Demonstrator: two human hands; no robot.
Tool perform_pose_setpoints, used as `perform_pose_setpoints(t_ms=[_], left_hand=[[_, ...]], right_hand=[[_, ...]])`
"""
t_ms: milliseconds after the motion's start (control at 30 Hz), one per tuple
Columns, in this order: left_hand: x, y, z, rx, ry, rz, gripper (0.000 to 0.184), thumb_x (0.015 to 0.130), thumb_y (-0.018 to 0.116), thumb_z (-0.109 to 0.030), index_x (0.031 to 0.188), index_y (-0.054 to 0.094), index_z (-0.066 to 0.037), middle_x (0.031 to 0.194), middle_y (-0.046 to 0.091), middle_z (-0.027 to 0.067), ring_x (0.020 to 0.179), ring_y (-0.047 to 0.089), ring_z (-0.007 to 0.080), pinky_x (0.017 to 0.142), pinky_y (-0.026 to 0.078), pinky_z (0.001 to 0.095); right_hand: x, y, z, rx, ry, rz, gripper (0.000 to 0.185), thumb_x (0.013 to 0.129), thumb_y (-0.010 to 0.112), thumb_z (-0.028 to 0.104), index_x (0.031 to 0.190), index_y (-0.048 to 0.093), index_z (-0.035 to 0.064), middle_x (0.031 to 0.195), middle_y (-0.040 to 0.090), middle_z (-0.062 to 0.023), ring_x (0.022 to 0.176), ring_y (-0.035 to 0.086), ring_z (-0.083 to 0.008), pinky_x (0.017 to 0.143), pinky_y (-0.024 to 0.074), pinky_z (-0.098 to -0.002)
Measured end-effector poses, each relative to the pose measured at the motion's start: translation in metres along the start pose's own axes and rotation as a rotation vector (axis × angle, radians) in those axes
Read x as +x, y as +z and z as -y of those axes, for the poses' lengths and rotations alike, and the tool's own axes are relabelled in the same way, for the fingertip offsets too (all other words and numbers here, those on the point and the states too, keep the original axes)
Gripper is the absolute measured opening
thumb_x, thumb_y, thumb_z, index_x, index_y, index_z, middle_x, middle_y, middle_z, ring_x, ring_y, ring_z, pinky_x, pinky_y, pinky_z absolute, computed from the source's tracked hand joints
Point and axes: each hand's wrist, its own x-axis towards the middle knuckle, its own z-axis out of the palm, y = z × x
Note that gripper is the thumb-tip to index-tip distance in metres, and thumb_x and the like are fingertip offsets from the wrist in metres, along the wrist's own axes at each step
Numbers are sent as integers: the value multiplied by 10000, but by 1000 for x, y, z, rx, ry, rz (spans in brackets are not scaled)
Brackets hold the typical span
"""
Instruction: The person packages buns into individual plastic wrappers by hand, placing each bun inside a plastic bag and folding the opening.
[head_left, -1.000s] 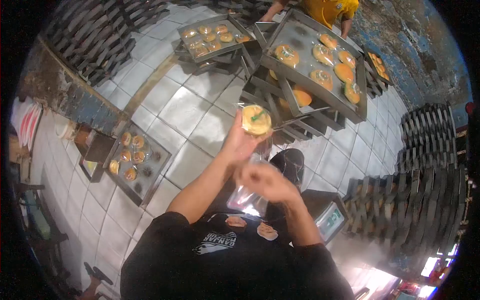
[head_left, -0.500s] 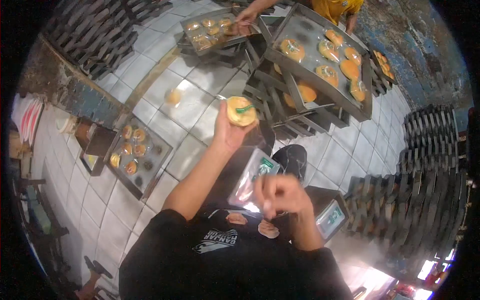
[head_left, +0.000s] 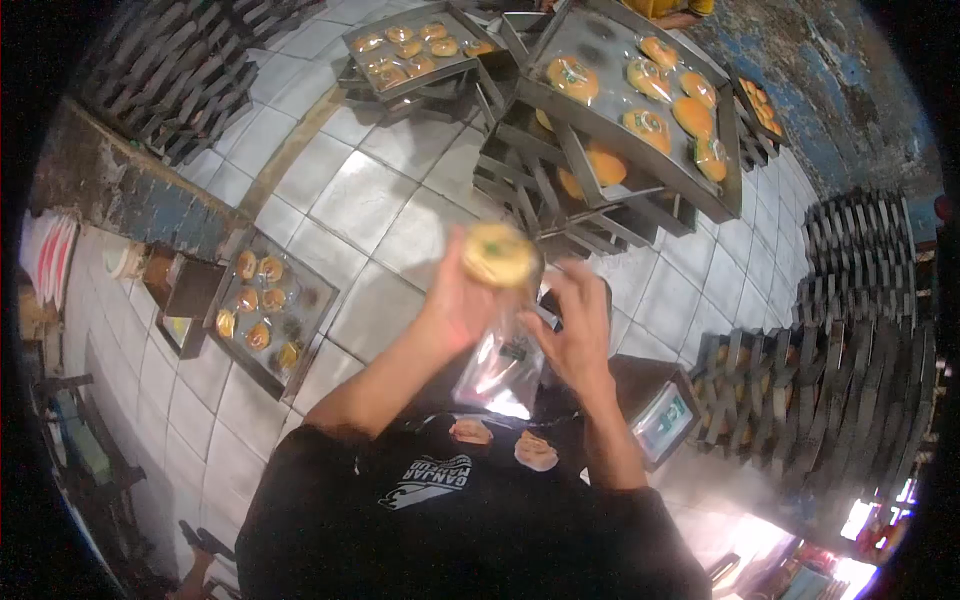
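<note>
My left hand (head_left: 462,302) is raised in front of me, closed around a round golden bun (head_left: 498,254) with a green mark on its top, blurred by motion. Just right of the bun, my right hand (head_left: 575,325) has its fingers bent and apart, above shiny clear plastic bags (head_left: 500,375) on my lap. Whether its fingertips touch a bag is unclear. More printed bags (head_left: 662,430) sit in a box by my right forearm.
To the left, a metal tray (head_left: 325,300) holds several wrapped buns. Ahead stand a tray of wrapped buns (head_left: 405,85) and a stack of larger trays (head_left: 730,190) with buns. More stacked trays (head_left: 850,260) line the right side. Part of another person's yellow clothing (head_left: 675,12) shows at the top.
My right hand has risen from the bags toward the bun. A bun seen mid-air over the floor is gone from there, and one more lies in the left tray. The other person's reaching hand has withdrawn.
</note>
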Motion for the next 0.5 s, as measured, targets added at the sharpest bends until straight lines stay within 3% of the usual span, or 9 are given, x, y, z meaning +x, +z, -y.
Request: perform_pose_setpoints(t_ms=[33, 100, 133, 167, 233, 300, 333, 433, 500], left_hand=[[-10, -2, 4, 152, -111, 145, 521, 1068, 456, -534, 1356, 587, -120, 1287, 669, 83, 1147, 657, 242, 978, 532, 404], [-3, -9, 8, 347, -6, -176, 466, 1079, 480, -448, 1341, 610, -85, 1274, 674, 72, 1150, 650, 221, 976, 525, 383], [6, -16, 2, 352, -3, -171, 466, 1079, 480, -448, 1341, 610, -85, 1274, 674, 72, 1150, 650, 221, 976, 525, 383], [17, -24, -6, 509, 97, -30, 432, 1088, 487, -396, 1316, 635, -60, 1260, 684, 74, 1112, 661, 202, 972, 530, 361], [30, -29, -8, 647, 234, 121, 401, 1096, 495, -344, 1292, 660, -35, 1245, 694, 76, 1074, 671, 183, 969, 536, 339], [31, -23, -3, 861, 266, 125, 377, 1099, 511, -303, 1245, 698, -10, 1163, 718, 56, 962, 670, 133, 883, 540, 293], [32, -17, 3, 830, 416, 61, 268, 1069, 553, -191, 1037, 722, 14, 989, 703, 31, 905, 638, 108, 846, 517, 274], [41, -17, 0, 991, 667, 127, 210, 1058, 573, -152, 998, 707, -2, 888, 656, 6, 839, 609, 87, 760, 503, 253], [42, -8, 4, 911, 619, 59, 191, 1056, 586, -153, 944, 677, -29, 802, 601, -16, 749, 560, 64, 674, 470, 248]], right_hand=[[4, 0, -2, 1, -14, 0, 274, 767, 831, 77, 1006, 700, 42, 1101, 660, -149, 949, 656, -364, 866, 540, -432], [-8, 1, 2, 99, -143, 84, 343, 738, 838, 75, 1044, 686, 45, 1102, 656, -135, 982, 655, -343, 807, 559, -401], [-5, 9, -10, 74, -126, 81, 287, 812, 816, 109, 1061, 692, 42, 1033, 688, -122, 877, 683, -252, 719, 560, -344], [-2, 14, -20, 68, -139, 79, 287, 812, 816, 109, 1061, 692, 42, 1033, 688, -122, 877, 683, -252, 719, 560, -344], [9, 23, -40, 493, 582, 214, 200, 923, 746, 162, 1066, 695, 31, 945, 715, -119, 758, 677, -176, 680, 546, -317], [16, 34, -52, 470, 488, 126, 212, 991, 680, 209, 1067, 690, 11, 843, 718, -108, 664, 642, -131, 635, 525, -296], [18, 31, -51, 470, 541, 167, 209, 983, 690, 204, 1066, 691, 12, 812, 707, -96, 654, 636, -128, 619, 519, -290], [19, 22, -48, 531, 582, 191, 215, 986, 689, 214, 1045, 687, 7, 771, 678, -62, 631, 615, -115, 588, 498, -277], [19, 23, -42, 690, 596, 204, 250, 1008, 666, 241, 1003, 680, -8, 749, 643, -18, 606, 583, -97, 558, 469, -262]])
